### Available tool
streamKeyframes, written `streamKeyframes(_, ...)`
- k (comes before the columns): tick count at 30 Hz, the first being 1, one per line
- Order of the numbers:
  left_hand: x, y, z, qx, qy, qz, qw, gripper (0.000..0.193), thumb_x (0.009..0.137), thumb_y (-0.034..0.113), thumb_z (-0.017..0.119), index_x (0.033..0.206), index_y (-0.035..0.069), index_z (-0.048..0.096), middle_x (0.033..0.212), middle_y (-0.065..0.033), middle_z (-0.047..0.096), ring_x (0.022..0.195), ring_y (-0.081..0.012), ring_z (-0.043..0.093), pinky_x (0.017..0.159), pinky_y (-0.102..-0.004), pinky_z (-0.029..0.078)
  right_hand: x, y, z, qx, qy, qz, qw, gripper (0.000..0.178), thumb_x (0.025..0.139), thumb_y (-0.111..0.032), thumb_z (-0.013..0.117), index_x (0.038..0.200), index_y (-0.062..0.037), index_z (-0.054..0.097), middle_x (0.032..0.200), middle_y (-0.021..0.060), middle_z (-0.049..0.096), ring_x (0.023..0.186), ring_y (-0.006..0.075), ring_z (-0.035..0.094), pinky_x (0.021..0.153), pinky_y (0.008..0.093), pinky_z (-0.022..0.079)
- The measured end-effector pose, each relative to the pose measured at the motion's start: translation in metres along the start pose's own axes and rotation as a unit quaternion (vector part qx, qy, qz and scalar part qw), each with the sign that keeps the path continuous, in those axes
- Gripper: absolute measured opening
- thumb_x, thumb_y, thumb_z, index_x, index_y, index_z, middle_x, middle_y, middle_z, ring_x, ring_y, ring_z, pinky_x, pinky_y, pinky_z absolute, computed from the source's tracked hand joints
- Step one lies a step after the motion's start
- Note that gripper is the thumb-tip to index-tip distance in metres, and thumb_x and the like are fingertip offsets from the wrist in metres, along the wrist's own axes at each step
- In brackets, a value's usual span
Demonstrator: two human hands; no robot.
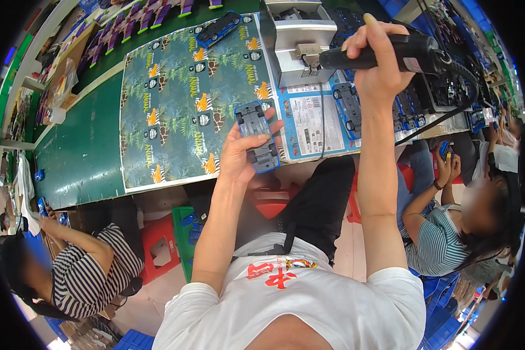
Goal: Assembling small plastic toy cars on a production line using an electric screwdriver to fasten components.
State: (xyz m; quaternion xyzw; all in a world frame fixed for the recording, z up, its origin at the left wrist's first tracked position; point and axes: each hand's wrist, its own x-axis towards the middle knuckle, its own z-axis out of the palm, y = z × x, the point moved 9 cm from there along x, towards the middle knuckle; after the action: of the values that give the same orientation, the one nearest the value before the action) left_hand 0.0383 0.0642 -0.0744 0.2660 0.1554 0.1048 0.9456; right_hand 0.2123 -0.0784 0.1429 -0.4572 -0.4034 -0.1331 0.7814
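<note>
My left hand (237, 153) holds a blue toy car (252, 127) upside down over the front edge of the printed sheet. Its grey underside and black wheels face up, with my thumb lying across it. Up at the right, my right hand (381, 69) is wrapped round a black electric screwdriver (423, 53). The tool lies almost level, and its tip points left at the front of a silver metal screw feeder (302, 36). Whether the tip touches a screw there is too small to tell.
Another upturned blue car (218, 29) lies on the patterned sheet (181, 111). More cars (347, 108) stand in rows under and beyond my right forearm. The screwdriver's black cable (443, 119) loops at the right. Seated people (93, 256) work on both sides; red stools (160, 248) are below.
</note>
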Motion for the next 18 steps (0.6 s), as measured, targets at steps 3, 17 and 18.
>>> streamKeyframes(3,0.002,-0.001,-0.003,-0.064,0.015,0.008,0.998,0.058,0.076,-0.013,0.062,0.130,0.005,0.052,0.127,-0.0170,0.061,0.112,-0.0347,0.064,0.092,-0.0516,0.057,0.004,0.005,0.006,-0.008,0.003,-0.009,1.000,0.006,0.088,-0.003,0.065,0.087,0.0023,0.063,0.065,0.0108,0.060,0.051,0.0183,0.057,0.054,0.0334,0.050)
streamKeyframes(17,0.005,0.000,-0.009,-0.025,0.032,0.054,0.998,0.065,0.081,-0.009,0.059,0.140,0.015,0.047,0.114,-0.0146,0.064,0.094,-0.0269,0.067,0.080,-0.0450,0.060,-0.011,0.029,0.030,-0.004,-0.015,0.189,0.982,0.015,0.087,-0.011,0.069,0.079,0.0010,0.063,0.063,0.0078,0.057,0.048,0.0155,0.052,0.048,0.0292,0.043)
streamKeyframes(18,0.006,-0.002,-0.004,-0.031,0.032,0.053,0.998,0.065,0.081,-0.009,0.059,0.140,0.016,0.047,0.114,-0.0144,0.063,0.095,-0.0269,0.067,0.081,-0.0452,0.060,-0.021,0.021,0.026,0.072,0.009,0.202,0.977,0.018,0.086,-0.011,0.070,0.075,0.0019,0.064,0.059,0.0060,0.057,0.044,0.0133,0.052,0.046,0.0274,0.045)
